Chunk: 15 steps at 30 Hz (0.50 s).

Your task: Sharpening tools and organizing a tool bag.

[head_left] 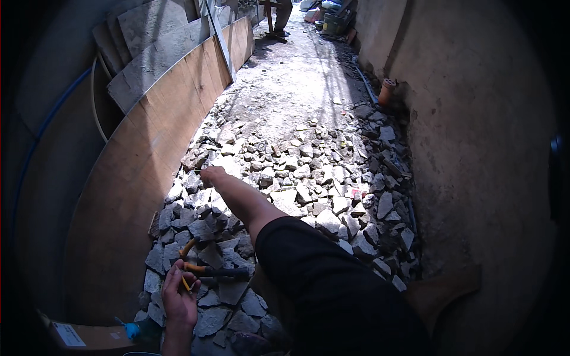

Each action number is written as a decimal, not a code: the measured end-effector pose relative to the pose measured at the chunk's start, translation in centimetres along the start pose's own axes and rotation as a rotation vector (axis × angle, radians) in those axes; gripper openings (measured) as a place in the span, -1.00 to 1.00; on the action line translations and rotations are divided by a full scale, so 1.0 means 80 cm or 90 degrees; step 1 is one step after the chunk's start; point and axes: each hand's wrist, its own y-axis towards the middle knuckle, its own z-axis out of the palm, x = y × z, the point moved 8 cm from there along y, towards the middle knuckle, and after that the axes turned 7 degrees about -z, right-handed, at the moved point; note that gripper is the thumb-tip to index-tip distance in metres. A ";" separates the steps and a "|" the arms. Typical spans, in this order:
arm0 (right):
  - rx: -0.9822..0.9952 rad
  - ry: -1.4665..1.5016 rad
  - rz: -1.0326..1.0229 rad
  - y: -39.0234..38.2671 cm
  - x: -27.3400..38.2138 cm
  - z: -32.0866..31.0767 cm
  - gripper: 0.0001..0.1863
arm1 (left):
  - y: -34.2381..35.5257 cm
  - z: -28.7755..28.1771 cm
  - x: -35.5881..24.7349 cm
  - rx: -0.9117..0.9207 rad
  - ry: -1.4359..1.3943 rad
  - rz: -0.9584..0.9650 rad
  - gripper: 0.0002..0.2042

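Observation:
My left hand [180, 299] is low in the picture, palm partly turned up. Its curled fingers hold a slim yellow stick [186, 283]. Just beyond it, a tool with orange and black parts [225, 272] lies on the broken stones, and an orange curved piece [188, 247] shows beside it; whether they are one tool I cannot tell. My right arm stretches forward across the rubble. At its end my right hand [212, 175] is closed, close to the foot of the plywood board [142, 148]. A thin green bit shows at its fingertips, too small to name.
Broken stones [291, 166] cover the ground between the plywood and a rough wall [475, 154]. Grey slabs [160, 44] lean behind the plywood. An orange-brown pipe piece [387, 92] stands by the wall. Far ahead is a person's leg [283, 15]. A cardboard box [89, 336] sits lower left.

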 end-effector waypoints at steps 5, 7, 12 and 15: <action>0.032 0.004 -0.007 0.003 -0.001 0.003 -0.70 | -0.002 -0.001 0.002 -0.007 -0.013 -0.007 -0.70; 0.052 0.021 -0.011 0.001 0.001 0.002 -0.64 | -0.003 0.001 0.002 -0.004 -0.012 -0.009 -0.70; 0.054 0.017 -0.017 -0.006 0.005 -0.004 -0.59 | -0.003 0.003 0.000 -0.004 -0.021 -0.013 -0.70; 0.068 0.009 -0.016 -0.004 0.005 -0.001 -0.59 | -0.003 0.006 -0.001 0.012 -0.025 -0.011 -0.71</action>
